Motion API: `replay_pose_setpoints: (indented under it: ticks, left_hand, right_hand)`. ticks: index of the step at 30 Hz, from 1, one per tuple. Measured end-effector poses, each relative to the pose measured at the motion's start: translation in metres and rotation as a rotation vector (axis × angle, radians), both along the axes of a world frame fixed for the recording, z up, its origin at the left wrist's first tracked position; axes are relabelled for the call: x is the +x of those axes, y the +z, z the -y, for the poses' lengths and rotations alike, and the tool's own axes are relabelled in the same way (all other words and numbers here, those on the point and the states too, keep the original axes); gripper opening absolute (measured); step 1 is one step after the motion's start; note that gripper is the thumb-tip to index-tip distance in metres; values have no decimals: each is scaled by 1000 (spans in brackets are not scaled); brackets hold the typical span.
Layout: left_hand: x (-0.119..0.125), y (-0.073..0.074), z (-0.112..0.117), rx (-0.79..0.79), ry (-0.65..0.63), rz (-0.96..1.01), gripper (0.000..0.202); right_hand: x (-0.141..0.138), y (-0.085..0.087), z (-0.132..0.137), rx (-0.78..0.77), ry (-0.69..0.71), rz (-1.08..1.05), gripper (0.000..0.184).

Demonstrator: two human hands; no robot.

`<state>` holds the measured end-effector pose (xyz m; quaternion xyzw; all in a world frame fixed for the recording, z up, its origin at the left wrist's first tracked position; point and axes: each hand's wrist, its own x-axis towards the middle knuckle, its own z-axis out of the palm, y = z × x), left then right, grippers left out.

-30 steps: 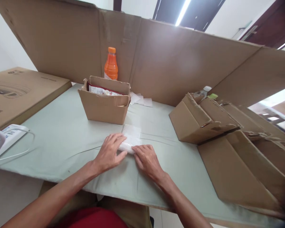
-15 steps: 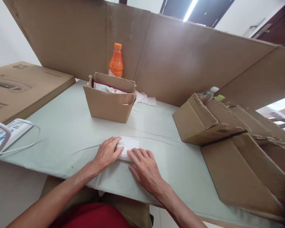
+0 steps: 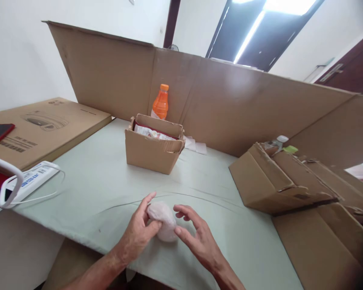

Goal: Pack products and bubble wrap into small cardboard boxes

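Observation:
A whitish, translucent bundle of bubble wrap [image 3: 165, 227], rounded and crumpled, is between my hands near the front of the table. My left hand [image 3: 140, 225] grips its left side, thumb pressed on the front and fingers behind. On the right, my right hand [image 3: 196, 237] has its fingers apart and curved, with the thumb tip at the bundle's right edge. Whatever the wrap may contain cannot be made out.
Ahead stands an open cardboard box [image 3: 149, 155] holding packets, with an orange bottle [image 3: 161, 104] behind it. More cardboard boxes [image 3: 269, 181] stand at right. A large flat carton [image 3: 54, 125] and a white power strip [image 3: 33, 179] lie at left. A cardboard panel [image 3: 230, 104] borders the back.
The bubble wrap lay flat under both hands; now it is a rounded bundle in my left hand. My right hand has opened beside it. The camera view has tilted up.

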<state>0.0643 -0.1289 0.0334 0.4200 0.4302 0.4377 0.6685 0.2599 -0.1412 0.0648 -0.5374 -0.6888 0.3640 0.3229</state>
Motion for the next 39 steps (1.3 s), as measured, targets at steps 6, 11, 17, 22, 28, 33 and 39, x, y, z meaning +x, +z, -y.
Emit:
replay_pose_setpoints:
  ticks: [6, 11, 17, 22, 28, 33, 39]
  left_hand:
    - [-1, -15, 4, 209, -167, -276, 79]
    - [-43, 33, -69, 999, 141, -743, 52]
    - [-83, 89, -171, 1352, 493, -1181, 51]
    - [-85, 58, -159, 1436, 499, -1139, 41]
    - [-87, 50, -151, 1412, 481, -994, 53]
    - [-89, 57, -160, 1394, 473, -943, 66]
    - [-86, 63, -175, 1395, 484, -966, 61]
  right_hand:
    - [-5, 0, -9, -49, 133, -184, 33]
    - [9, 16, -23, 143, -79, -39, 28]
    - [28, 82, -50, 543, -231, 185, 19]
    - [7, 148, -103, 798, -369, 288, 17]
    - [-71, 164, -216, 536, 79, 674, 9]
    - [-122, 127, -270, 175, 402, 1089, 13]
    - [-125, 105, -281, 193, 447, 1087, 27]
